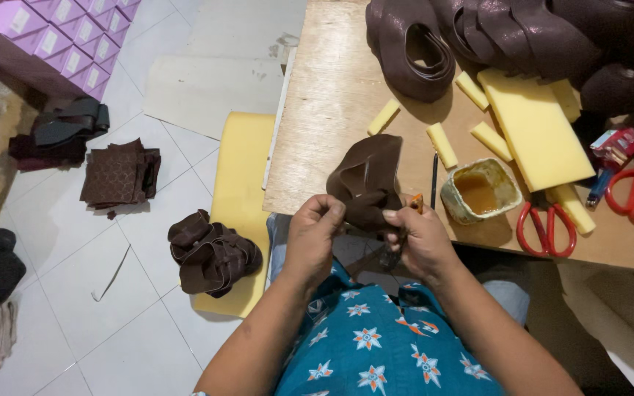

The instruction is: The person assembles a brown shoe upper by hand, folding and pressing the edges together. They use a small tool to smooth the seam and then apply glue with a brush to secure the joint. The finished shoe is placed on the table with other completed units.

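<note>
The left hand [315,229] is curled nearly closed, thumb and fingers pinching the lower left edge of a dark brown leather piece [367,183]. The right hand [418,236] is also closed, gripping the piece's lower right edge, with a small orange-tipped tool [417,202] at its fingertips. The leather stands up just beyond both hands, over the near edge of the plywood worktable [332,103]. Just right of the right hand sits a glue pot [481,192], then red scissors [546,229]. Beyond lie yellow foam strips [442,144]. Left of the left hand, brown leather straps [213,253] rest on a foam sheet [240,161]
</note>
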{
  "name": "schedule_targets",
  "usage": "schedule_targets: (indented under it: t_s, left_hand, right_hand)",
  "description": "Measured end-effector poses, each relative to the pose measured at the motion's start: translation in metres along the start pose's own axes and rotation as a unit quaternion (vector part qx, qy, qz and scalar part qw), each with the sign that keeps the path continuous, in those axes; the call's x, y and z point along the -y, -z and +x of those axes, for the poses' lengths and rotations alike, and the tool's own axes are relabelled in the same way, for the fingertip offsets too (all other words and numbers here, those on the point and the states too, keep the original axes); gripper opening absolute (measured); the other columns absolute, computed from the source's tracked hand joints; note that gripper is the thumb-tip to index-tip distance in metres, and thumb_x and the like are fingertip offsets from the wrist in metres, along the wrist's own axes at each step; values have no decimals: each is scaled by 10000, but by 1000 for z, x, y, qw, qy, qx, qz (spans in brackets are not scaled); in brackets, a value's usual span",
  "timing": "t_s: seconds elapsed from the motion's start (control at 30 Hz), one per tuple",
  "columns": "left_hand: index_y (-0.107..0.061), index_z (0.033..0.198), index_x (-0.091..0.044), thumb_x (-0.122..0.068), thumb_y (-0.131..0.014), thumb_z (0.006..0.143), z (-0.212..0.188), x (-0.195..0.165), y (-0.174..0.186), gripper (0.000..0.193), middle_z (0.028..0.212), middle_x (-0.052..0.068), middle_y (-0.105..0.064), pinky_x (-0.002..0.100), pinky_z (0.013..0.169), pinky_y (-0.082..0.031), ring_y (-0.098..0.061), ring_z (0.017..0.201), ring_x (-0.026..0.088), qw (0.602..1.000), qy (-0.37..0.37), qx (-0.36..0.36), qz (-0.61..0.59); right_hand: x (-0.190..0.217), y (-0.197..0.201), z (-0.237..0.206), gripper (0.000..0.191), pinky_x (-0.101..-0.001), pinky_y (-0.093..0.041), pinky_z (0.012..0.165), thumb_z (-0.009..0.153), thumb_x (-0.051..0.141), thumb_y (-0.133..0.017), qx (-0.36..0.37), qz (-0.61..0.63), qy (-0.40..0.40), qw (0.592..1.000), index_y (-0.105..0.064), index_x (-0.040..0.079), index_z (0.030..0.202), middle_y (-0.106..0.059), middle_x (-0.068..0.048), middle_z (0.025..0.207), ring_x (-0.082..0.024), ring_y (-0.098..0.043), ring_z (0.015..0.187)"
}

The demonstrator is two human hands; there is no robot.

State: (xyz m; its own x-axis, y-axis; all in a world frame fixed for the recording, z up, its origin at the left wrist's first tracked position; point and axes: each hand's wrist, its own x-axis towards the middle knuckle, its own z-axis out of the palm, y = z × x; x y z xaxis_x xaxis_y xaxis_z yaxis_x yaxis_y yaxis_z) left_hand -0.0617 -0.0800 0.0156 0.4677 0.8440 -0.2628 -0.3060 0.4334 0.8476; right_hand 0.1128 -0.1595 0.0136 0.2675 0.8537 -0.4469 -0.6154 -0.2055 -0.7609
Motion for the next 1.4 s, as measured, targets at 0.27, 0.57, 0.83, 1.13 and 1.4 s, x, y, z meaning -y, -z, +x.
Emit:
schedule_targets:
  t_s: [0.27, 0.57, 0.83, 1.13, 1.4]
  left_hand:
    - [-703, 958, -16, -155, -793, 868, -16, -31, -7, 188, 917, -21, -658, 255, 672, -508, -611, 786, 81, 890, -230, 30, 393]
    - [-667, 972, -17, -101, -733, 921, -16, -9, -4, 119, 766, 46, -649, 244, 585, -474, -583, 650, 88, 987, -29, 27, 156]
    - [-610, 969, -18, -103, -660, 965, -7, -7, -9, 99, 856, 34, -657, 257, 652, -570, -663, 717, 95, 991, -53, -23, 117]
    - [-663, 945, -7, -95, -776, 877, -15, -20, -17, 158, 803, 37, -633, 273, 641, -477, -575, 702, 108, 906, -139, 26, 398]
    - [-640, 958, -51, -75, -679, 934, -9, -14, -5, 52, 819, 8, -674, 260, 662, -497, -616, 726, 104, 973, -107, 10, 206]
  right_hand:
    - [10, -13, -12, 159, -227, -402, 496, 889, 160, -743, -76, -254, 116, 957, -674, 52, 981, -613, 18, 714, -51, -509, 570]
    - [9, -14, -8, 148, -237, -361, 425, 856, 103, -704, -48, -206, 18, 977, -701, 47, 993, -600, 7, 675, -80, -455, 485]
    - [8, -8, 2, 170, -236, -351, 423, 872, 75, -641, -25, -79, -25, 996, -636, 37, 1038, -578, 16, 667, -83, -486, 499]
    - [-13, -5, 11, 187, -202, -470, 568, 931, 125, -672, -26, -263, 144, 954, -705, 2, 1067, -685, 29, 797, -37, -583, 652]
    - [6, 3, 0, 280, -246, -350, 426, 883, 157, -694, 68, -214, -30, 974, -693, 69, 1149, -500, 23, 622, -73, -440, 482]
